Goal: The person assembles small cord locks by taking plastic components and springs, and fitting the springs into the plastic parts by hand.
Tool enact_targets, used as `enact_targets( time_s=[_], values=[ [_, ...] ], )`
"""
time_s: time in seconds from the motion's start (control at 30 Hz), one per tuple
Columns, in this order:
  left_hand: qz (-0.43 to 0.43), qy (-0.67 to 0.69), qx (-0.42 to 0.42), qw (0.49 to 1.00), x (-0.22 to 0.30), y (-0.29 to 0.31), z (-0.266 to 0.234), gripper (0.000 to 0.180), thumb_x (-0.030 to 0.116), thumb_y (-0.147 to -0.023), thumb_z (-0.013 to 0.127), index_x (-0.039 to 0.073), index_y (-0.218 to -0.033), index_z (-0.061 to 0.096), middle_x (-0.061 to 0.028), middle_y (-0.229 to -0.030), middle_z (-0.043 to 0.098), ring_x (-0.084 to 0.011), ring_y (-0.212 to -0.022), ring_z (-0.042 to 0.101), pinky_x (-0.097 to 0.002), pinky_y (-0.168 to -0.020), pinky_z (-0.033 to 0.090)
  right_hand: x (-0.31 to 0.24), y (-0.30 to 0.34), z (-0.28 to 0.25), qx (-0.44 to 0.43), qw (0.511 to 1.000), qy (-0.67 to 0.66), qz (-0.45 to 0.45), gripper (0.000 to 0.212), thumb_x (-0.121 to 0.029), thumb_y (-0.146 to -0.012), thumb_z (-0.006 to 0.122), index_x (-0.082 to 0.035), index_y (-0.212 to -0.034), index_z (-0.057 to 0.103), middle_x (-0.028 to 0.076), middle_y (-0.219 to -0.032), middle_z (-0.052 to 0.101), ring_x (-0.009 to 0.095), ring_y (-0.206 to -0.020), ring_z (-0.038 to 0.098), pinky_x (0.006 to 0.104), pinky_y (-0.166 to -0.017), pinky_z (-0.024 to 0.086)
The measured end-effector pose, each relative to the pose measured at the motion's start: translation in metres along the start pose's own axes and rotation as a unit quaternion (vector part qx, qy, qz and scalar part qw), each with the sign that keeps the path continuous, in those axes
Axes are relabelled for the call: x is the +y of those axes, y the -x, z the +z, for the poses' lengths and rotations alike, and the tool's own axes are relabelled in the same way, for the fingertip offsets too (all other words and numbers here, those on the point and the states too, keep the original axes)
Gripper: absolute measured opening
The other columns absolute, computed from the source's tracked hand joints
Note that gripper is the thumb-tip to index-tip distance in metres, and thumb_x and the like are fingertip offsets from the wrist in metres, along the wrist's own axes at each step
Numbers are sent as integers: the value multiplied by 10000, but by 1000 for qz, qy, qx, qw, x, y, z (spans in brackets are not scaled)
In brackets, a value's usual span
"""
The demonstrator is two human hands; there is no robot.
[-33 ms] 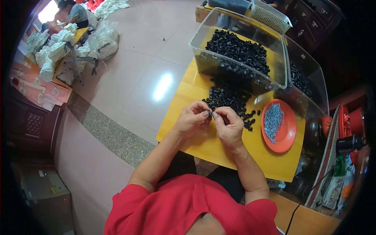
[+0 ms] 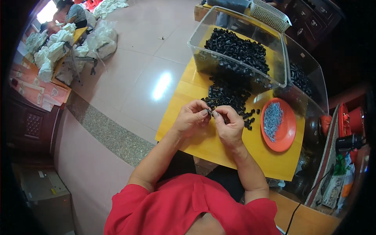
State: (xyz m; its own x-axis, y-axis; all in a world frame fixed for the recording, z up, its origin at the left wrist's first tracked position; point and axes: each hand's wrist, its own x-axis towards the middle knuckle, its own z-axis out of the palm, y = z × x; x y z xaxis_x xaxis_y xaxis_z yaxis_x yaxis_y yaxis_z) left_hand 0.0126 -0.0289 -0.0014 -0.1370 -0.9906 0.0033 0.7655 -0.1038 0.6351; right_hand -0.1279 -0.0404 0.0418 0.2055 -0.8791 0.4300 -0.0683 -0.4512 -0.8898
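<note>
My left hand [image 2: 192, 117] and my right hand [image 2: 229, 126] meet fingertip to fingertip over the yellow wooden table [image 2: 219, 150]. Both pinch one small black part [image 2: 210, 113] between them; what else is in the fingers is too small to tell. Just beyond the hands lies a loose pile of the same black parts [image 2: 229, 97]. An orange plate [image 2: 288, 137] holding small silver screws [image 2: 273, 116] sits to the right of my right hand.
A clear plastic bin [image 2: 235, 69] heaped with black parts stands at the table's far edge, with a second clear bin [image 2: 309, 84] to its right. A white basket [image 2: 270, 15] lies behind. Another person [image 2: 72, 13] sits by white bags [image 2: 58, 47] at far left. Red items [image 2: 350, 119] sit at right.
</note>
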Motion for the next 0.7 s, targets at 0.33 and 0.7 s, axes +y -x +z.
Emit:
enact_targets(
  time_s=[0.33, 0.7],
  values=[
    [-22, -14, -1, 1000, 2, 3, 8, 125, 47, -787, 623, 43, -881, 540, -56, -740, 585, -129, -617, 556, -221, -513, 444, 3, -1, -5, 7, 996, 68, -55, 119, 77, -723, 582, 8, -818, 562, 105, -779, 576, 201, -673, 572, 264, -600, 459],
    [0, -33, 12, 999, 1, 4, 2, 112, 64, -798, 616, 40, -880, 543, -62, -738, 594, -118, -620, 559, -218, -527, 455, -1, -9, -7, -64, 977, 134, -152, 218, 59, -697, 599, 3, -908, 594, 124, -830, 572, 247, -755, 559, 297, -632, 456]
  ],
)
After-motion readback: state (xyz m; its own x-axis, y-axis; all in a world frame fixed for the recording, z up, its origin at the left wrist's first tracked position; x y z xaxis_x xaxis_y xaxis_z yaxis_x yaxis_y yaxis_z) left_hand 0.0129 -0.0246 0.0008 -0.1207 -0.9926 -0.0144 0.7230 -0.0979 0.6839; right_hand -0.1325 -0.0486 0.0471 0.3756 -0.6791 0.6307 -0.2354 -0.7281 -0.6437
